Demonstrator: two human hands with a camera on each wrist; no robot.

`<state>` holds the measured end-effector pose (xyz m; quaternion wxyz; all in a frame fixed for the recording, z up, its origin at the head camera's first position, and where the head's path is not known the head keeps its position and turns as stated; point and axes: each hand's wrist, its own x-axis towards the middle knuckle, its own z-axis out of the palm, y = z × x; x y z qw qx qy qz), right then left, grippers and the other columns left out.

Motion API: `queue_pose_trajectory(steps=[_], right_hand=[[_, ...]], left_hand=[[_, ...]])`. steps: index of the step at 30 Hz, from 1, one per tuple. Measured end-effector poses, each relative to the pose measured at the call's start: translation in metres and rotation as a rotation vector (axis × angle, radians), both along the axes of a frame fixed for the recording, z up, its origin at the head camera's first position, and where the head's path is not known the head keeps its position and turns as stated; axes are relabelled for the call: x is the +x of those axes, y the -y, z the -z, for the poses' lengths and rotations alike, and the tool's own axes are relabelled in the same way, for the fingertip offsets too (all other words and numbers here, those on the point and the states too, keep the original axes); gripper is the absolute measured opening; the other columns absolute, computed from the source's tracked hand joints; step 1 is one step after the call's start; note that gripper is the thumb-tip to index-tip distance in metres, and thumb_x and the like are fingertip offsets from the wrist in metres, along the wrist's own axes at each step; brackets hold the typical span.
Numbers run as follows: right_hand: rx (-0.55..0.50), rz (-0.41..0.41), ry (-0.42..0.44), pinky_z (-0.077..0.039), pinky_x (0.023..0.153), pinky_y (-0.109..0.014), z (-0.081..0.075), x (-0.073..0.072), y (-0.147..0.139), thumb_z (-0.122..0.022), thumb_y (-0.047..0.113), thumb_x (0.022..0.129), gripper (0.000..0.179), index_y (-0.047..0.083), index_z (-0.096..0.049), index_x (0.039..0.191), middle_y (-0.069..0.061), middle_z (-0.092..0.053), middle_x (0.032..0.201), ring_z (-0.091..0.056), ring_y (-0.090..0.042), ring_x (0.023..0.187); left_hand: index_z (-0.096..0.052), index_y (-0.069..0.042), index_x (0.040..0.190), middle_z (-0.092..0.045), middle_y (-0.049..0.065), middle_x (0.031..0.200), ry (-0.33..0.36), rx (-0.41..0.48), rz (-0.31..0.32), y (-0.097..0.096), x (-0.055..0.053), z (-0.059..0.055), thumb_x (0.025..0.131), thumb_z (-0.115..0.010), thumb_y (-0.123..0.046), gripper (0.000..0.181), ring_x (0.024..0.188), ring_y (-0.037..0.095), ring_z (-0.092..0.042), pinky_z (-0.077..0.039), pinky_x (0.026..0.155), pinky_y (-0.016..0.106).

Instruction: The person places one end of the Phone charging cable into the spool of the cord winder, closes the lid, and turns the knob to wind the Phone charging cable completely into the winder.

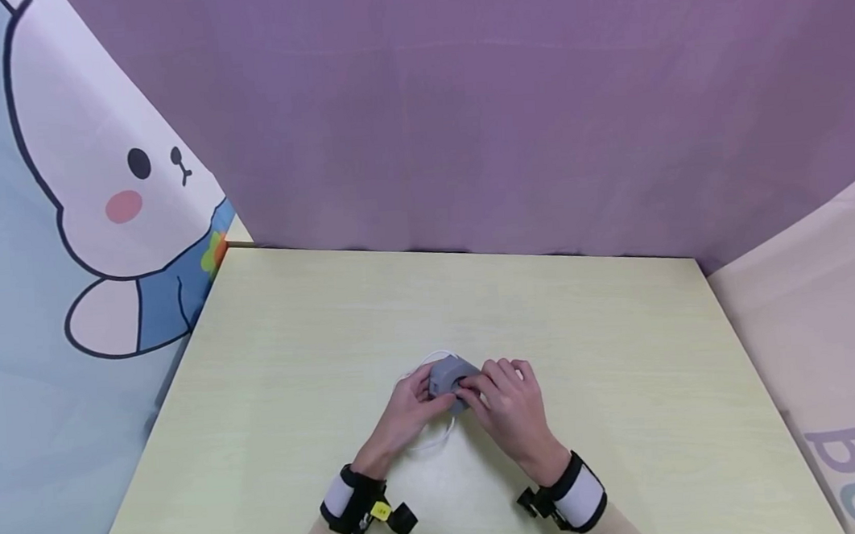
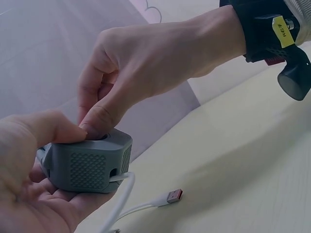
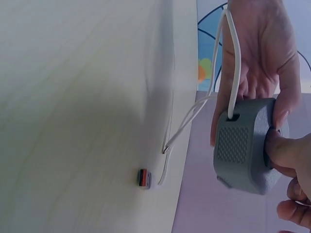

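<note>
A grey block-shaped case (image 1: 446, 371) with a dimpled side panel sits between the two hands. My left hand (image 1: 411, 406) holds it, with the fingers beneath and the thumb along its top edge, as the left wrist view shows. The thumb and a finger of my right hand (image 1: 509, 408) pinch at a round opening in the case; what lies inside is hidden by them. Out of a side slot runs a white cable (image 2: 124, 194), looping below the case. Its USB plug (image 2: 174, 196), with a red inside, shows beyond the case in both wrist views.
A pale wooden table (image 1: 314, 321) spreads beneath both hands. Behind it hangs a purple cloth (image 1: 464, 136), with a cartoon-printed blue cloth (image 1: 9, 321) at the left and a pale lettered one (image 1: 800, 320) at the right. Each wrist wears a strapped camera.
</note>
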<state>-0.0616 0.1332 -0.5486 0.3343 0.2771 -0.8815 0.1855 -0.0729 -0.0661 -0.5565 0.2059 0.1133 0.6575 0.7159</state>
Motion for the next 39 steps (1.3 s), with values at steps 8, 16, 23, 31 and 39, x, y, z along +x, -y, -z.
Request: queue_pose_trajectory(steps=[8,16,23,31,39], right_hand=[[-0.013,0.039,0.007,-0.048,0.077,-0.043,0.001,0.002,0.004,-0.076,0.033,0.089,0.025,0.009,-0.074,0.084,-0.001,-0.054,0.077,-0.055,-0.021,0.071],[-0.072,0.058,0.041,-0.047,0.077,-0.043,0.002,0.004,0.009,-0.070,0.035,0.097,0.033,0.007,-0.071,0.078,0.000,-0.053,0.075,-0.054,-0.021,0.070],[-0.115,0.068,0.074,-0.045,0.078,-0.043,0.002,0.005,0.013,-0.066,0.028,0.098,0.031,0.007,-0.067,0.074,0.000,-0.054,0.075,-0.053,-0.021,0.069],[-0.204,0.100,0.125,-0.045,0.074,-0.041,0.003,0.006,0.018,-0.073,0.014,0.086,0.020,0.009,-0.064,0.068,-0.001,-0.056,0.069,-0.053,-0.020,0.066],[-0.267,0.144,0.194,-0.043,0.073,-0.040,0.004,0.006,0.021,-0.076,0.012,0.083,0.020,0.010,-0.065,0.066,0.001,-0.054,0.066,-0.053,-0.018,0.064]], left_hand=[[-0.042,0.007,0.151,-0.057,0.029,0.142,0.002,-0.017,-0.028,-0.001,0.000,-0.002,0.098,-0.066,-0.003,0.060,0.129,0.037,-0.059,-0.054,0.098,0.023],[-0.041,0.006,0.152,-0.057,0.029,0.143,0.016,-0.020,-0.040,-0.002,0.001,-0.001,0.098,-0.067,-0.004,0.061,0.130,0.036,-0.059,-0.054,0.099,0.023],[-0.040,0.007,0.153,-0.055,0.029,0.145,0.021,0.008,-0.036,-0.003,0.003,-0.002,0.098,-0.067,-0.004,0.063,0.133,0.037,-0.056,-0.052,0.101,0.022],[-0.041,0.006,0.153,-0.055,0.029,0.145,0.051,0.026,-0.038,-0.005,0.004,-0.001,0.098,-0.068,-0.005,0.062,0.132,0.035,-0.057,-0.053,0.099,0.021],[-0.042,0.004,0.153,-0.054,0.027,0.147,0.051,0.008,-0.064,-0.007,0.003,0.000,0.097,-0.068,-0.005,0.062,0.135,0.034,-0.055,-0.052,0.099,0.020]])
